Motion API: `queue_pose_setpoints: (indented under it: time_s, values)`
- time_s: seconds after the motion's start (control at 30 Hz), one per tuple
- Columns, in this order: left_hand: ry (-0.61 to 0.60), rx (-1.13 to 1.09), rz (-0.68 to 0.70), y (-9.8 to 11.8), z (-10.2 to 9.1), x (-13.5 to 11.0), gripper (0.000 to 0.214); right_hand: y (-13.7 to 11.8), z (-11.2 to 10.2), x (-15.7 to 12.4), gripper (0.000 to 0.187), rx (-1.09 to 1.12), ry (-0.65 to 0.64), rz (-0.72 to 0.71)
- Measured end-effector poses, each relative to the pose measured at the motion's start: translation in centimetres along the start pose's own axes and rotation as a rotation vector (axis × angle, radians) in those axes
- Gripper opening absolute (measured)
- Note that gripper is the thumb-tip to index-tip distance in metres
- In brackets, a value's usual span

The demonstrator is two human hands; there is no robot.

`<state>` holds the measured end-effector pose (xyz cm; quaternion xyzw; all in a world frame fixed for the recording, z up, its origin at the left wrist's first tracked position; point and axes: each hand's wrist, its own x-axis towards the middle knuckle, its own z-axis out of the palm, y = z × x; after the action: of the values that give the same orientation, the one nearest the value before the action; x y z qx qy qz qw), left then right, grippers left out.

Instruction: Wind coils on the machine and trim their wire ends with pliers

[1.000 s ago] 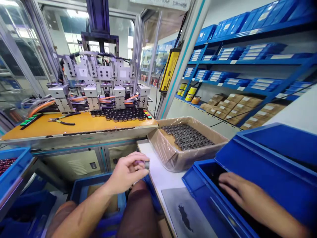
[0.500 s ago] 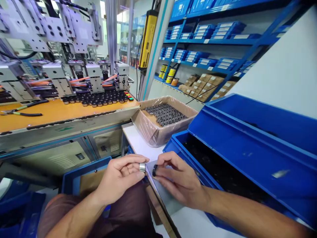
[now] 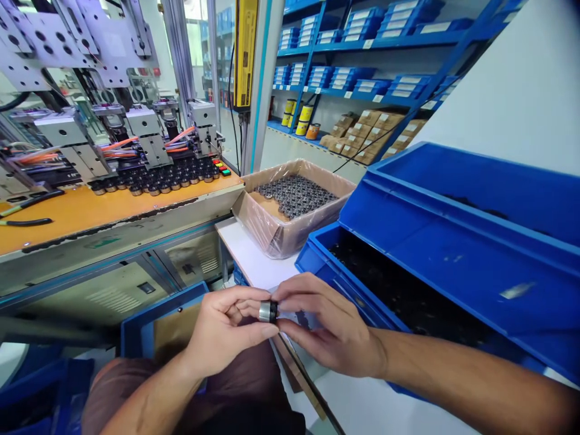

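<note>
Between thumb and fingers, my left hand (image 3: 229, 323) pinches a short silver metal ring (image 3: 265, 311). A small black plastic part (image 3: 273, 312) sits against the ring's right end, gripped by the fingertips of my right hand (image 3: 328, 326). The two pieces touch and line up end to end above my lap. How far the black part goes inside the ring is hidden. Beyond the hands, a plastic-lined cardboard box (image 3: 272, 237) holds many similar small round parts in rows.
At right, a blue bin (image 3: 317, 249) holds black parts, with another blue bin (image 3: 453, 241) stacked above it. A machine with an orange worktop (image 3: 181, 202) stands at left, bearing black round parts and pliers (image 3: 27, 222). Another blue bin (image 3: 131, 329) is low at left.
My right hand has moved left and brought the black part against the silver ring, closing the gap between them. The camera view has shifted slightly to the right.
</note>
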<state>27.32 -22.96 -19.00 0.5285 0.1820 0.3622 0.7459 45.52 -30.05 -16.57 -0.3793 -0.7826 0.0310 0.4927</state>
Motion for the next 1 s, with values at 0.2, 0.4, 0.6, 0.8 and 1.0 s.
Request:
queue_pose_setpoints:
  time_s: [0.2, 0.4, 0.6, 0.8, 1.0]
  values:
    - [-0.017, -0.004, 0.006, 0.07, -0.01, -0.14, 0.040, 0.45, -0.05, -0.09, 0.033, -0.062, -0.032, -0.078]
    - [-0.065, -0.080, -0.016, 0.04, 0.15, -0.10, 0.038, 0.57, -0.04, -0.18, 0.033, -0.077, -0.057, -0.116]
    - [-0.046, -0.061, 0.000, -0.29, 0.24, -0.02, 0.038, 0.44, -0.09, -0.35, 0.031, -0.145, -0.057, -0.114]
    - [-0.020, -0.037, 0.026, -0.22, 0.26, -0.12, 0.039, 0.58, -0.20, -0.18, 0.028, -0.168, -0.054, -0.141]
    - [-0.049, -0.043, 0.031, -0.05, 0.31, -0.17, 0.040, 0.58, -0.19, -0.16, 0.024, -0.169, -0.048, -0.166]
